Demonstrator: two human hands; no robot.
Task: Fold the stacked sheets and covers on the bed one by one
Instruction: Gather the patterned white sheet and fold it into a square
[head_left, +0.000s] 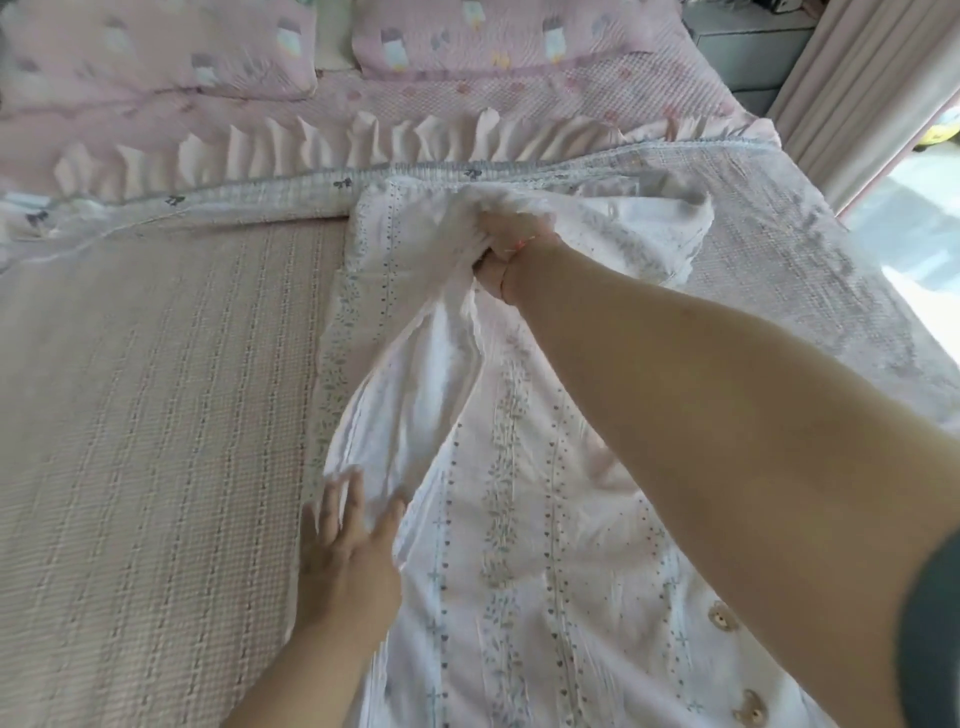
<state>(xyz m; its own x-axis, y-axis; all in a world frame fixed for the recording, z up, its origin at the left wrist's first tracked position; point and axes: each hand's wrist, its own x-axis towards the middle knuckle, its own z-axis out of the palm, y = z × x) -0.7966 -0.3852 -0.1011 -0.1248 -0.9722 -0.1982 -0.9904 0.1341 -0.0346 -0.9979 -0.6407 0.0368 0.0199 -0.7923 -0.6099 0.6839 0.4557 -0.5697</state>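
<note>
Both forearms are bare down to the hands. The right arm (727, 415) wears a dark sleeve (932, 639) (edge only), and perhaps a thin thread at the wrist.

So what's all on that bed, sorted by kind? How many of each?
Pillows: 2, one at and one at
Ruffled pink quilt: 1
White floral cover being folded: 1
Bear-shaped buttons on that cover: 2, at and
Hands: 2, left hand flat on the cover, right hand gripping a bunch of it
Total: 8
</note>
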